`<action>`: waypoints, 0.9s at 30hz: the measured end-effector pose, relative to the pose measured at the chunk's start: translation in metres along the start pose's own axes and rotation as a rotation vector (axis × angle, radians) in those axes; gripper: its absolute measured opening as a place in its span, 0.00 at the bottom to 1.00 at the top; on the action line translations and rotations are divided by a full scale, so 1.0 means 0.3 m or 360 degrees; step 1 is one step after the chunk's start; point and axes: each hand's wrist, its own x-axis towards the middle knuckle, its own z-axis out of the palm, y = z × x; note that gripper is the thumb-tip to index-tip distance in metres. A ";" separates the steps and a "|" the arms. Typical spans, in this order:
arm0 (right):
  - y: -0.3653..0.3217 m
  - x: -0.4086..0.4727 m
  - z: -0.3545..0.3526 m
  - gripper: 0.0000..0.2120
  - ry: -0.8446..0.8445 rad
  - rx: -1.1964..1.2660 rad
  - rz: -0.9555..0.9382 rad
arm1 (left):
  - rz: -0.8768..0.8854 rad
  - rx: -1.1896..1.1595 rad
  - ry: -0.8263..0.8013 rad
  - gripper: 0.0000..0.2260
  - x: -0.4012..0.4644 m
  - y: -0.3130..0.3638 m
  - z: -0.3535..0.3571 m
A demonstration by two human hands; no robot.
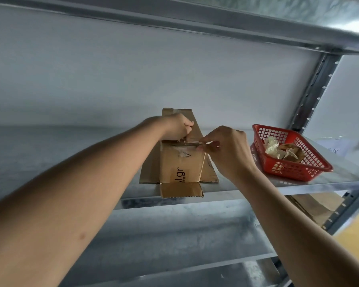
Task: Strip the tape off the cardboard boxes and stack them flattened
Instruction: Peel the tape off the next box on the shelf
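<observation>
Box (181,166) lies flattened on the shelf (298,188) at its front edge, one end flap hanging just past the lip; a second flat sheet seems to sit under it, though I cannot separate the two cleanly. My left hand (177,126) is curled over the far fold of the box, pinning it down. My right hand (226,150) pinches a strip of clear tape (192,143) between thumb and fingertips, the strip stretched taut along the fold toward my left hand. Judgement: cardboard is light and stiff across the panels but gives at the creases, so it will lift with the pull unless held close to the peel line; best hold is right beside the tape. Tape looks thin and glossy, likely to tear or snap back and stick to my fingers if pulled steeply. Paper skin may come away with it. Near the right edge, well clear of the box, a red basket (311,170) holds crumpled tape scraps (282,151). Behind is the back wall. Nothing blocks the pull toward the basket.
</observation>
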 end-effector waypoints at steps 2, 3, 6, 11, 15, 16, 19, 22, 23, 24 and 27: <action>0.009 0.001 -0.005 0.05 0.0042 0.0081 0.0191 | -0.0093 0.0335 -0.0105 0.25 -0.023 0.005 -0.049; 0.020 0.002 -0.008 0.06 0.0064 0.0126 0.0266 | -0.0112 0.0491 -0.0126 0.27 -0.035 -0.005 -0.073; 0.045 0.000 -0.016 0.07 0.0133 0.0290 0.0421 | -0.0155 0.0610 -0.0080 0.36 -0.083 -0.048 -0.105; 0.070 0.000 -0.007 0.05 0.0055 0.0406 0.0395 | -0.0039 0.0616 -0.0024 0.26 -0.083 -0.079 -0.051; 0.071 0.016 -0.009 0.06 0.0052 0.0239 0.0199 | -0.0024 0.0261 -0.0084 0.25 -0.078 -0.108 -0.023; 0.059 0.016 -0.006 0.07 0.0073 0.0107 0.0110 | -0.0013 0.0219 -0.0087 0.25 -0.081 -0.114 -0.020; 0.025 0.011 0.003 0.09 0.0129 -0.0132 -0.0079 | 0.0024 0.0210 -0.0087 0.27 -0.081 -0.122 -0.015; 0.004 -0.004 0.004 0.09 0.0140 -0.0172 -0.0194 | 0.0029 0.0148 -0.0094 0.27 -0.075 -0.122 -0.014; -0.003 -0.009 0.001 0.08 0.0163 -0.0160 -0.0214 | 0.0022 0.0124 -0.0100 0.27 -0.075 -0.124 -0.012; -0.015 -0.014 -0.006 0.07 0.0202 -0.0124 -0.0252 | 0.0014 0.0107 -0.0109 0.26 -0.075 -0.126 -0.009; -0.068 -0.007 -0.034 0.07 0.0291 0.0301 -0.0409 | -0.0033 0.0032 -0.0127 0.26 -0.072 -0.128 -0.007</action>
